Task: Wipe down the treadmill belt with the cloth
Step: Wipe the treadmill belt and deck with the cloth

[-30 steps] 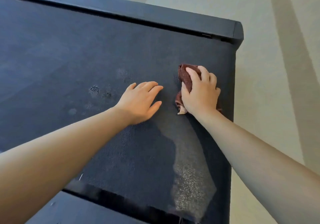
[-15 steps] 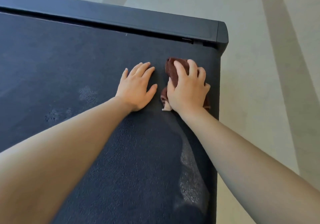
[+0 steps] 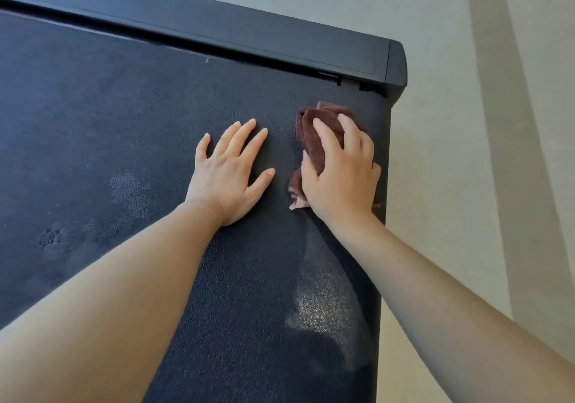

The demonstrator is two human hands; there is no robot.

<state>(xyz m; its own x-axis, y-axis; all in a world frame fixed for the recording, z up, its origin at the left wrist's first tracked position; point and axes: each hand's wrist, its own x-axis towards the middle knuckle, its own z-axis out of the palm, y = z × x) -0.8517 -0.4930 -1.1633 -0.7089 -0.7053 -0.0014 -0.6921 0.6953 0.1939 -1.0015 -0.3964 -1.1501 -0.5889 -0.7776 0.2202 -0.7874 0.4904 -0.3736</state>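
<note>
Brown cloth is mostly hidden under the right hand; we see only a bunched fold ahead of the fingers, a strip beside the thumb and a pale corner poking out near the wrist, so we cannot tell its full shape; the fingers curl over the wad and grip it against the treadmill belt; the left hand lies flat on the belt just beside it, fingers straight and slightly spread, holding nothing; both forearms run off the lower edge of the view, and the belt is cut off at the left and bottom.

We find the belt dark and finely textured; a shiny streak runs from the cloth back along the right edge, and duller blotches lie left of the left hand; whether these are wet we cannot tell; a black frame bar caps the belt's far end; pale floor with broad darker bands lies beyond and to the right.

We place the cloth at the belt's far right corner, near the bar but apart from it; its visible long axis runs along the belt, from the wrist toward the bar.
</note>
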